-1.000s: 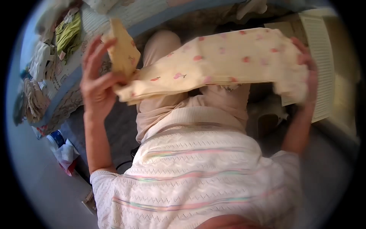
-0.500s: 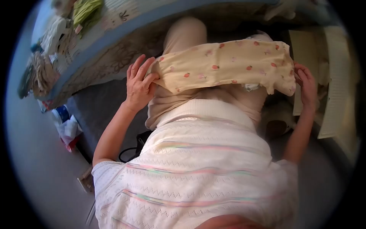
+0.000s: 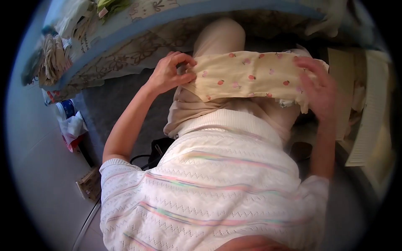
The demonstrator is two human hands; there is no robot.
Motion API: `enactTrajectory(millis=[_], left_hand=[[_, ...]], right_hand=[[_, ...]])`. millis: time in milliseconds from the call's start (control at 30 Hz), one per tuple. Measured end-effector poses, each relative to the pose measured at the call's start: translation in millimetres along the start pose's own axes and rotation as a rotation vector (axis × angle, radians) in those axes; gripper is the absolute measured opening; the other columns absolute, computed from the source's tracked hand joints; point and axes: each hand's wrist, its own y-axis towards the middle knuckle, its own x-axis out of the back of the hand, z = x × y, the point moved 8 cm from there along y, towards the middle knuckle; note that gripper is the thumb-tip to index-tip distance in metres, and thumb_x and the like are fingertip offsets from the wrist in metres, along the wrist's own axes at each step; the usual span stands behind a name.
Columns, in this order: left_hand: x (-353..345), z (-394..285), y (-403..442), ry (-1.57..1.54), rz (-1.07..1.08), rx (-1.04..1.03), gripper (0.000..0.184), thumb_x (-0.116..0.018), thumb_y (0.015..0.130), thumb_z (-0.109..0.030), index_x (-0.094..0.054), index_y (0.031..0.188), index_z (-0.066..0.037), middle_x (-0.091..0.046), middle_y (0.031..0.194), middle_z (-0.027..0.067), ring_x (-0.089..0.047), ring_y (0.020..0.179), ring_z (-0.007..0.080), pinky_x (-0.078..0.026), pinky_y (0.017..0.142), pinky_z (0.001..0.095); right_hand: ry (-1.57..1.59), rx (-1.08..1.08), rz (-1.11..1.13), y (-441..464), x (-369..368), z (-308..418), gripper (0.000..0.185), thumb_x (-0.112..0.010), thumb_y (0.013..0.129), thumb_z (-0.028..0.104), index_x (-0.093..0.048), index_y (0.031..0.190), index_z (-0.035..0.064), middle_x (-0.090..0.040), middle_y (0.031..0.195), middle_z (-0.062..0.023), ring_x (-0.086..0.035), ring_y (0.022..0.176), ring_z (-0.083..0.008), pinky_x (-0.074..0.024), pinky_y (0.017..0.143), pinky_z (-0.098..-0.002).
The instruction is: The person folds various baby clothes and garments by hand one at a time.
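Serving seemingly as support, the legs (image 3: 220, 37) carry the printed cloth (image 3: 251, 77), left hand (image 3: 165, 75) with fingers curled at one end, any pinch unclear, right hand (image 3: 321, 92) with fingers spread over the other.

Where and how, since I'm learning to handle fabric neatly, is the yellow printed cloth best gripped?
I'd pinch the yellow printed cloth at its short left and right ends, coming in from both sides: it lies crosswise over the legs, long and thin, so lifting by one end would likely let it sag.
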Motion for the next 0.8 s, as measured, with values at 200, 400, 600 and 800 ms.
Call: enactTrajectory(millis=[200,400,600,800], left_hand=[[7,-15,6,0.132,0.075,0.011,0.029,-0.073,0.066,-0.017,-0.06,0.087,-0.003,-0.06,0.08,0.0034,-0.054,0.07,0.0125,-0.044,0.064,0.0258],[8,4,-1,-0.591,0.214,0.095,0.02,-0.072,0.07,-0.014,-0.059,0.078,-0.001,-0.055,0.068,-0.0034,-0.048,0.063,0.0037,-0.042,0.058,0.0209],[14,37,-5,-0.225,0.28,0.269,0.026,-0.07,0.073,-0.021,-0.06,0.086,0.0,-0.055,0.068,-0.0013,-0.048,0.063,0.0055,-0.04,0.056,0.0223],[20,46,-24,-0.415,0.283,0.313,0.034,-0.071,0.074,-0.022,-0.06,0.097,0.001,-0.057,0.075,-0.0006,-0.051,0.067,0.0057,-0.042,0.058,0.0212]], right_hand=[[-0.246,0.223,0.263,52,-107,26,0.023,-0.057,0.079,0.019,-0.06,0.097,0.0038,-0.063,0.09,-0.0092,-0.058,0.088,-0.0227,-0.0457,0.074,-0.032],[-0.102,-0.207,0.631,68,-144,-5,0.032,-0.059,0.077,0.027,-0.059,0.098,0.0033,-0.063,0.076,-0.0105,-0.06,0.067,-0.0219,-0.0467,0.065,-0.0339],[-0.401,0.097,0.375,73,-138,-2,0.025,-0.057,0.078,0.021,-0.058,0.096,0.0046,-0.06,0.085,-0.008,-0.058,0.078,-0.0235,-0.0458,0.068,-0.0337],[-0.177,0.34,0.216,30,-151,59,0.02,-0.056,0.077,0.011,-0.057,0.095,0.0033,-0.058,0.094,-0.0108,-0.055,0.087,-0.0284,-0.0451,0.073,-0.0352]])
